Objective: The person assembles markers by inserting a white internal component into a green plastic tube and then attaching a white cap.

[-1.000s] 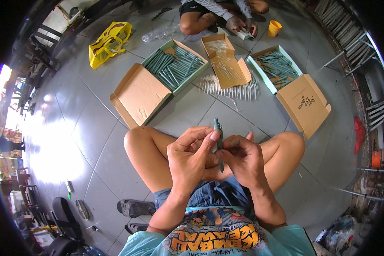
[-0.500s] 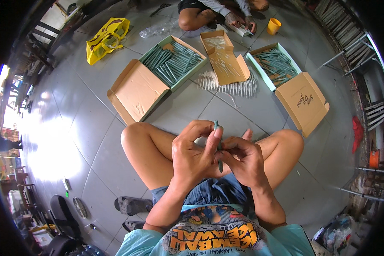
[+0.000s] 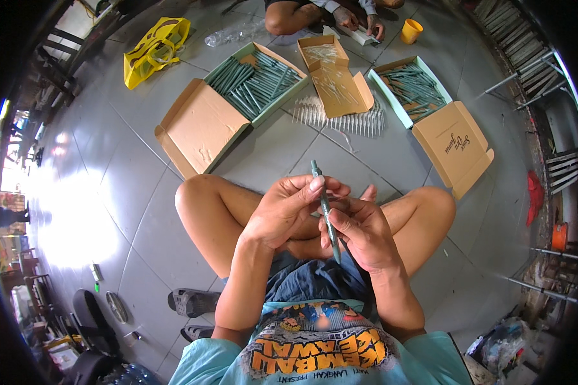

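Above my lap a slim dark green click pen (image 3: 328,217) is held at a slant, its button end up and away from me, its tip toward my lap. My left hand (image 3: 281,210) pinches its upper part between thumb and fingers. Lower down, the thumb and fingers of my right hand (image 3: 365,236) close on the barrel. Beyond my knees, an open box (image 3: 202,135) at left holds many similar green pens (image 3: 257,86). Another open box (image 3: 453,144) at right holds more green pens (image 3: 412,90).
Between them a smaller cardboard box (image 3: 340,99) holds thin clear pieces, with a row of clear slim pieces (image 3: 307,114) beside it. A yellow bag (image 3: 155,54) lies far left. At the far side a person's hands (image 3: 363,27) work near an orange cup (image 3: 411,31).
The pen has gone from nearly upright and mostly covered by my fingers to slanted and more exposed. My left fingers have shifted around its upper part; my right hand has stayed on the lower barrel.
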`<state>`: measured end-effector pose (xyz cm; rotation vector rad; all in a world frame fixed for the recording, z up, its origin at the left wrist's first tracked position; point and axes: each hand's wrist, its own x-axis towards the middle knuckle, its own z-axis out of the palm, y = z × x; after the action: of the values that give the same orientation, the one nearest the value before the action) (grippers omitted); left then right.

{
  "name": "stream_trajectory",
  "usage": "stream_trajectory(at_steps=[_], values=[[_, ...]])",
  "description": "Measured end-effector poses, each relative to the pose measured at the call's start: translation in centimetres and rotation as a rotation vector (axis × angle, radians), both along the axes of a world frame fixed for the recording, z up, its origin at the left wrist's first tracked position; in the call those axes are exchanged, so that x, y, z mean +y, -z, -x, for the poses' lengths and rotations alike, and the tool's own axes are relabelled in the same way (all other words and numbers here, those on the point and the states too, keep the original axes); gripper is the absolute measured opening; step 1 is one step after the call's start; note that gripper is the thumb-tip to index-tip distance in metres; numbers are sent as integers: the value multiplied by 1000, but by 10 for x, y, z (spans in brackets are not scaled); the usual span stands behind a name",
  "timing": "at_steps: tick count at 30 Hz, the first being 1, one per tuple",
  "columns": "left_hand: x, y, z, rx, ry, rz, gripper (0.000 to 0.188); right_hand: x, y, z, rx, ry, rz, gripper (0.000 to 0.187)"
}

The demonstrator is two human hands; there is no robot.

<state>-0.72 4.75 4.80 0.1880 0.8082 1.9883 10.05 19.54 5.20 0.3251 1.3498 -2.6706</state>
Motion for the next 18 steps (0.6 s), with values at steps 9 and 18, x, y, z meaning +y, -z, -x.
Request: stream_trajectory(at_steps=[9, 18], values=[[3, 5, 5, 107, 19, 181, 35, -3, -18, 1, -76, 38, -124, 24], [8, 0, -7, -95, -118, 62, 32, 0, -15, -2, -18, -73, -136, 19]])
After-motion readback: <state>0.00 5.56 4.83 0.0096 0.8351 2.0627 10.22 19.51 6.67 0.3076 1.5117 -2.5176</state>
